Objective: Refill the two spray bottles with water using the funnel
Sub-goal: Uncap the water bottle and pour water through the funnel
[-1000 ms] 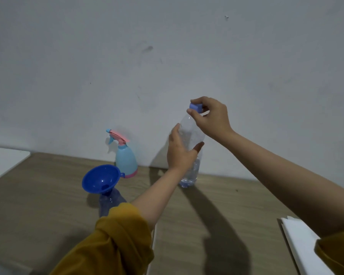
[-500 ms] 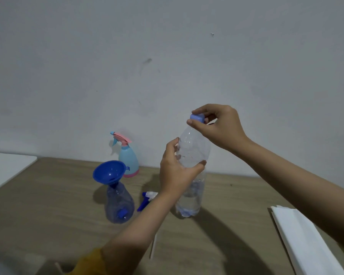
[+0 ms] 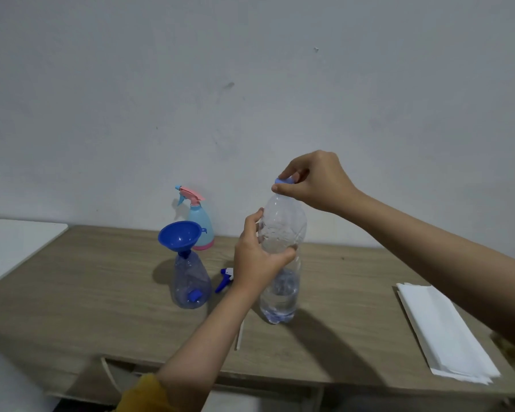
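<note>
With your left hand (image 3: 257, 257) wrapped around the upright water bottle (image 3: 281, 263) and your right hand (image 3: 312, 181) pinching its blue cap (image 3: 283, 181), twist gently without squeezing (the funnel (image 3: 180, 237) sits in the clear spray bottle (image 3: 191, 281) just left).

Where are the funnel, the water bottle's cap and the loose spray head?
funnel (image 3: 177, 237): head view, inside of its blue bowl.
water bottle's cap (image 3: 283, 181): head view, its blue rim.
loose spray head (image 3: 224, 280): head view, its blue trigger body.
</note>
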{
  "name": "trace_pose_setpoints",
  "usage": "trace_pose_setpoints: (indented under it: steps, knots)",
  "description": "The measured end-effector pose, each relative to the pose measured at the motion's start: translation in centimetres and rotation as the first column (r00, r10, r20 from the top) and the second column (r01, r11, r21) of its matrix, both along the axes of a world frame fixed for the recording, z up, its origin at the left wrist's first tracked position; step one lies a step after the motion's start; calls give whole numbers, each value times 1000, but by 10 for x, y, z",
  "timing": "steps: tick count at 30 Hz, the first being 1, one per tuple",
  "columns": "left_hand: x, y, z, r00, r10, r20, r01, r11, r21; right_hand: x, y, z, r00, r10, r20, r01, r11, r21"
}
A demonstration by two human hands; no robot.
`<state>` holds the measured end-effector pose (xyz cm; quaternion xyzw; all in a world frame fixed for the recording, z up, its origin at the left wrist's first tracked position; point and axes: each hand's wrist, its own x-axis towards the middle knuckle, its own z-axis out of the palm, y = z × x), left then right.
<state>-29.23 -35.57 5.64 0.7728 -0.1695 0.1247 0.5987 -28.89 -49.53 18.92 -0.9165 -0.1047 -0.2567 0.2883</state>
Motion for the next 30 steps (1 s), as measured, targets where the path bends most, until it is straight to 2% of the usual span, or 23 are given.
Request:
trace_pose_setpoints:
  steps: [6, 11, 14, 16, 20, 23, 26, 30]
  knots:
    - [0, -3, 0, 1000, 7, -27, -7, 1000, -5, 4, -5, -1, 996, 82, -33, -80, 994, 73]
    - [1, -2, 0, 999, -3, -43, 3, 1000, 11, 5, -17, 9, 954, 251, -166, -230, 964, 132]
    - [0, -3, -1, 999, 10, -36, -10, 1000, 14, 5, -20, 20, 927, 275, -254, -266, 961, 69]
    - [0, -3, -2, 999, 5, -33, -5, 1000, 21, 4, -17, 28, 930, 235, -284, -250, 968, -18]
    - [1, -3, -1, 999, -2, -34, 3, 999, 38, 6, -6, 33, 972, 55, -228, -97, 980, -175]
    - [2, -3, -1, 999, -6, -37, 7, 999, 32, 7, 1, 33, 979, 52, -197, -95, 971, -218]
    - [1, -3, -1, 999, -1, -42, 2, 1000, 20, 9, -3, 34, 970, 94, -223, -142, 967, -209]
    - [0, -4, -1, 999, 8, -41, -7, 1000, 19, 13, -16, 34, 930, 219, -295, -263, 957, -122]
